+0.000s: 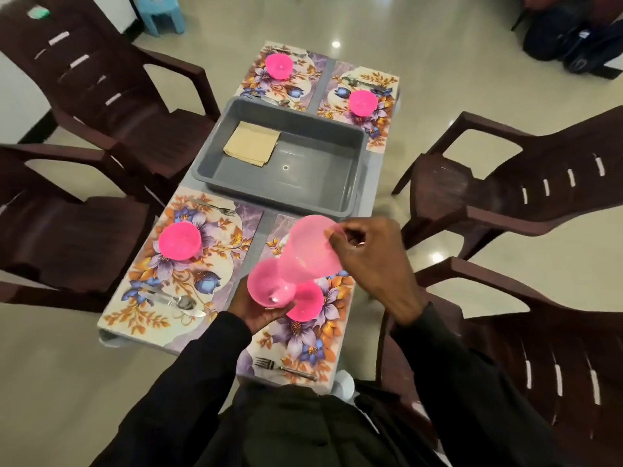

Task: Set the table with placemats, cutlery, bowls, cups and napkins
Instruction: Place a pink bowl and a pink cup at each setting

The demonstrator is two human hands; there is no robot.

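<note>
Floral placemats cover the small table; the near left placemat [188, 264] carries a pink bowl [180, 240], a fork [215, 207] and a spoon [178, 302]. My left hand [259, 311] holds a translucent pink cup [271, 283] from below, over the near right placemat [303, 335]. My right hand [371, 261] pinches the rim of a second, larger-looking pink cup [312, 247] tilted above it. A pink bowl [305, 303] sits partly hidden under the cups. A fork [283, 367] lies at the near edge. Two far bowls [278, 66] [363, 102] stand on the far mats.
A grey plastic tub [286, 183] sits mid-table with folded beige napkins [252, 143] in its far left corner. Dark brown plastic chairs [111, 96] [526, 183] stand on both sides. A blue stool [161, 11] stands beyond the table.
</note>
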